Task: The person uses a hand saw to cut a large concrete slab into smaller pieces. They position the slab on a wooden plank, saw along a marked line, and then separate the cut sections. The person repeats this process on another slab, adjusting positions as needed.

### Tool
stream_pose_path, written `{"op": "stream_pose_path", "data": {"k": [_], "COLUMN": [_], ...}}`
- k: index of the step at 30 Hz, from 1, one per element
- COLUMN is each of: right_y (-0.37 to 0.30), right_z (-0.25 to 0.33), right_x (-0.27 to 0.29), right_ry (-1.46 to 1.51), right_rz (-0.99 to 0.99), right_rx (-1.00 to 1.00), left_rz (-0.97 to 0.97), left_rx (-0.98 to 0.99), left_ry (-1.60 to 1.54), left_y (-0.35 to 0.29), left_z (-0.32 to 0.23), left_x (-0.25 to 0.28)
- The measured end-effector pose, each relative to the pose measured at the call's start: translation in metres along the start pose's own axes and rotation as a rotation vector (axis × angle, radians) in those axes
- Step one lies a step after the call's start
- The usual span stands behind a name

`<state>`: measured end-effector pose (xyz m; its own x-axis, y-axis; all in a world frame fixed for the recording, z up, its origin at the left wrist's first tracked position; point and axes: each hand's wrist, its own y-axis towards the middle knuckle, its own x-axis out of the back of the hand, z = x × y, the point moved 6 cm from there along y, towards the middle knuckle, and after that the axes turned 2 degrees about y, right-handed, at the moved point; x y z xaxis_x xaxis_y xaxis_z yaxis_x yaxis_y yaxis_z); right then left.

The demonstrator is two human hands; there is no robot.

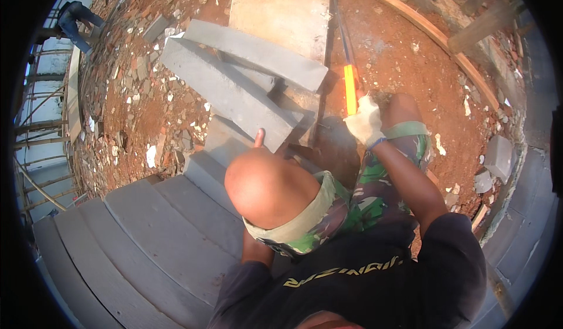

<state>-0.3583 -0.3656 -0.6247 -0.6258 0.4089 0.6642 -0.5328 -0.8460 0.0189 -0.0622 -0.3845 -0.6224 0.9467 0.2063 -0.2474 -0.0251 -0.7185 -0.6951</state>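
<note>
My right hand point(365, 122), in a pale work glove, is closed around the yellow-orange handle of a hand saw point(350, 85). The saw's thin blade points away from me beside a tan board point(278, 12). A long grey lightweight concrete block point(229, 88) lies slanted in front of my knees. At its near end one bare digit of my left hand point(259, 138) presses on the block; my knee hides the other fingers. A second grey block point(258, 53) rests behind it, crossing at an angle, partly over the board.
Several grey blocks point(141, 241) are stacked to my left. Rubble and broken brick point(138, 94) cover the red soil. A timber plank point(404, 12) curves along the right, near a loose block piece point(498, 156). Another person point(76, 21) bends over at the far left.
</note>
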Motion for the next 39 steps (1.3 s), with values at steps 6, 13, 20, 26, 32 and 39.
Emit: {"op": "stream_pose_path", "data": {"k": [6,13,20,26,32,39], "right_y": [-0.089,-0.102,-0.102,-0.084,-0.13,-0.095], "right_z": [0.017,0.023,0.037,0.025,-0.027,-0.014], "right_x": [-0.025,-0.025,-0.055,-0.064,-0.077,-0.097], "right_ry": [0.466,0.4,0.218,0.282,0.193,0.31], "right_rz": [0.142,0.273,0.568,0.467,0.618,0.429], "right_rx": [0.018,-0.028,0.199,0.363,0.427,0.485], "left_rz": [-0.021,0.056,0.085,0.126,0.014,0.036], "left_rx": [-0.084,0.063,-0.093,-0.12,-0.127,-0.123], "left_ry": [0.114,0.161,-0.227,-0.274,-0.272,-0.259], "left_y": [-0.03,0.003,0.104,0.101,0.093,0.091], "left_z": [-0.008,0.008,0.037,0.032,0.037,0.031], "left_x": [-0.019,-0.011,0.05,0.042,0.046,0.036]}}
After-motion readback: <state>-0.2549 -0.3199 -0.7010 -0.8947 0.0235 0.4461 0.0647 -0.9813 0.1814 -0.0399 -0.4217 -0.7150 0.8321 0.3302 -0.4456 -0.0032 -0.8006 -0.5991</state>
